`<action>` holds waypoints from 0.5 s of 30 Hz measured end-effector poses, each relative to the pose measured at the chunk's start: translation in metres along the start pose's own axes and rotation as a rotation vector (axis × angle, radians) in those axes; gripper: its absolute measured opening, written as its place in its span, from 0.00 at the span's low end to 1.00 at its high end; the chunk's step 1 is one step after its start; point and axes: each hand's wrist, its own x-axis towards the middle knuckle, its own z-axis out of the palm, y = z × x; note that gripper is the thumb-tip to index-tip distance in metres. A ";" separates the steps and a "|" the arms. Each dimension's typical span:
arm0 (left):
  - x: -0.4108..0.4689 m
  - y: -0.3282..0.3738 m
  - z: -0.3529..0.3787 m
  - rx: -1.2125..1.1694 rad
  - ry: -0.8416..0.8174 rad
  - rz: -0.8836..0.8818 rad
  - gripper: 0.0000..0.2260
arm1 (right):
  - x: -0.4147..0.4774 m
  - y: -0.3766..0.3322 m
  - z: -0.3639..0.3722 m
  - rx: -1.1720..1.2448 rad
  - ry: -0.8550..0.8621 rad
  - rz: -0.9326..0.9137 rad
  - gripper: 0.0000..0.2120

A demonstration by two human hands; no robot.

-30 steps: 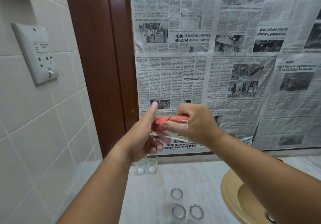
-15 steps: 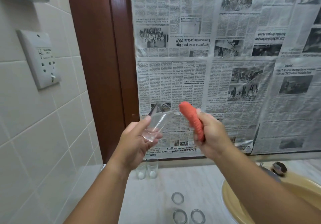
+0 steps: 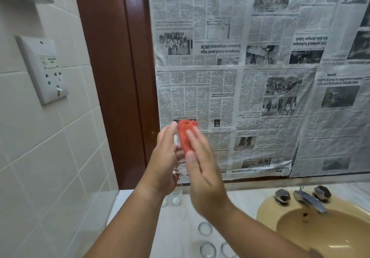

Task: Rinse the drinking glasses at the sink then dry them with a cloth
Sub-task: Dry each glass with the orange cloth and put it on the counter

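My left hand (image 3: 164, 163) grips a clear drinking glass (image 3: 177, 155) held up in front of me, its base towards the bottom. My right hand (image 3: 202, 169) holds a rolled red cloth (image 3: 186, 135) against the glass, fingers laid along the cloth. Most of the glass is hidden between the two hands. Three more glasses (image 3: 207, 247) stand on the counter below, seen from above. Two small glasses (image 3: 176, 197) stand further back by the wall.
A yellow sink (image 3: 266, 213) with a chrome tap (image 3: 309, 198) and two knobs sits at the lower right. Newspaper (image 3: 260, 77) covers the wall ahead. A brown door frame (image 3: 114, 77) and a tiled wall with a socket (image 3: 45, 69) are to the left.
The hands were apart half a second ago, glass in the left and cloth in the right. Now the right hand has brought the cloth back against the glass. The view has tilted down.
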 end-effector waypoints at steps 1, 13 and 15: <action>0.001 0.001 -0.002 -0.023 0.031 0.004 0.35 | -0.009 0.000 0.003 -0.087 -0.030 -0.059 0.22; -0.002 0.006 0.007 -0.127 0.049 0.150 0.35 | -0.001 0.002 0.014 -0.296 -0.051 -0.152 0.24; -0.005 0.006 0.006 -0.132 0.073 0.158 0.36 | -0.008 0.001 0.013 -0.239 -0.033 -0.109 0.25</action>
